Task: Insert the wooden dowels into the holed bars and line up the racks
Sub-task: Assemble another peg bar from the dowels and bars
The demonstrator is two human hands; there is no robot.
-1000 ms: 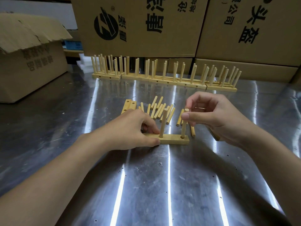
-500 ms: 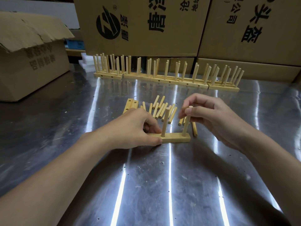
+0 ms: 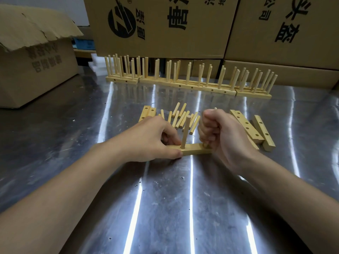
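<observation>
A short wooden holed bar [image 3: 194,149] lies on the steel table in front of me. My left hand [image 3: 154,138] pinches its left end between thumb and fingers. One dowel [image 3: 185,132] stands upright in the bar near that hand. My right hand [image 3: 218,132] is wrapped in a fist round a second dowel [image 3: 205,145] at the bar's right end; only its base and its tip above the fist show. Loose dowels [image 3: 180,117] lie in a heap just behind the bar.
Spare holed bars lie at the right [image 3: 247,128] and behind my left hand [image 3: 147,112]. A row of finished racks [image 3: 189,78] stands along the back. Cardboard boxes rise behind them [image 3: 161,24] and at the left [image 3: 33,57].
My right hand went from pinching the top of the right dowel to closing in a fist round its whole length. The spare bars at the right came into sight. My left hand stayed put.
</observation>
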